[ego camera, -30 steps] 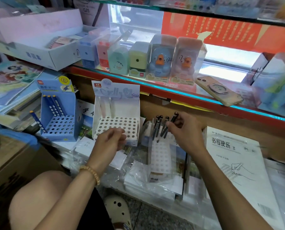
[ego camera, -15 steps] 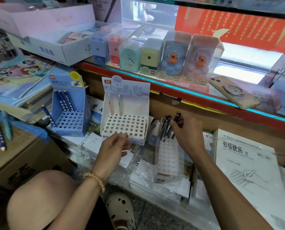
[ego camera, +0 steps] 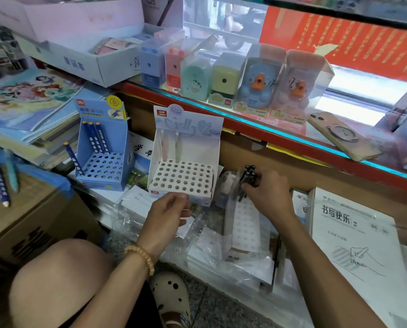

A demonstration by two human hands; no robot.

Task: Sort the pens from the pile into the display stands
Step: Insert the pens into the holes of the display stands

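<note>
Black pens (ego camera: 246,179) are bunched in the right hand (ego camera: 267,194), whose fingers curl around them above a flat white perforated card (ego camera: 242,223) lying on plastic-wrapped stock. The left hand (ego camera: 168,213) hangs loosely curled, holding nothing, just in front of the white display stand (ego camera: 186,159). The blue display stand (ego camera: 102,147), holding three blue pencils, sits to the white stand's left.

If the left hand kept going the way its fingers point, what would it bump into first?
Most likely the white display stand: the left hand sits just below its front edge, fingers aimed up toward it. Depth is hard to judge.
</note>
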